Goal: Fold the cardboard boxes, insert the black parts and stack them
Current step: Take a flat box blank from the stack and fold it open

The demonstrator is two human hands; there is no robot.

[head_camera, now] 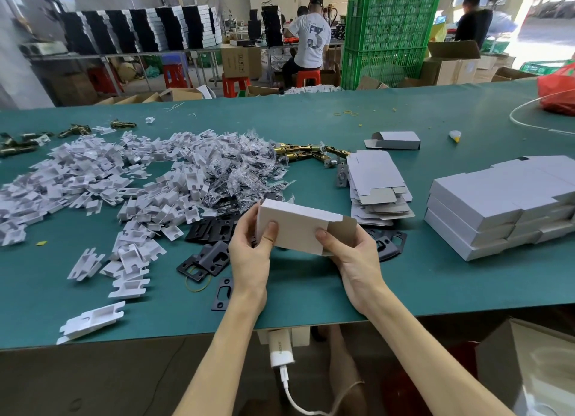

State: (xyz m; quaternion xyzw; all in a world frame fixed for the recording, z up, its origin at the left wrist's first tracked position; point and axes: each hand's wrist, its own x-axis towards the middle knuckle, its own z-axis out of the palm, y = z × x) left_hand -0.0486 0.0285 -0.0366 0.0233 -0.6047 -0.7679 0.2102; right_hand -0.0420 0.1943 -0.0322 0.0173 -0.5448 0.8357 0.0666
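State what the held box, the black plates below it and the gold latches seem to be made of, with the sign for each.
Box: thin paperboard, matt white outside, bare grey-brown on the open flap's inner face.
Black plates: likely stamped metal with a matt black coat, flat with punched holes; plastic cannot be ruled out.
Latches: metal, shiny brass-coloured finish that glints.
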